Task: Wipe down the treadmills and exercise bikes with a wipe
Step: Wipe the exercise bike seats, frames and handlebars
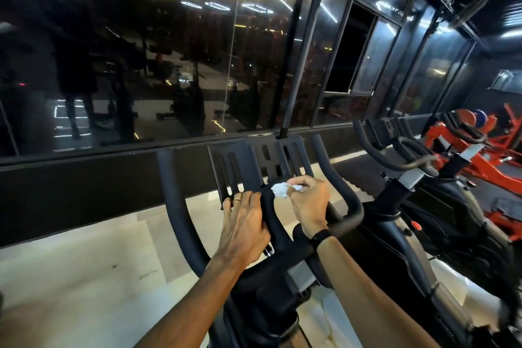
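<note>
Right hand (309,200) pinching crumpled wipe (279,190) at slotted tray's (240,161) near edge, left hand (243,223) flat beside.

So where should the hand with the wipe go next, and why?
Probably slide the right hand forward, dragging the wipe up over the slotted tray. The wipe sits only at the tray's near edge, and the left hand rests on the bike's handlebar, perhaps steadying it.

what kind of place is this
Most likely a gym. The hands work on a black exercise bike's handlebar, a second black bike stands beside it, and orange weight-machine frames sit at right.
</note>
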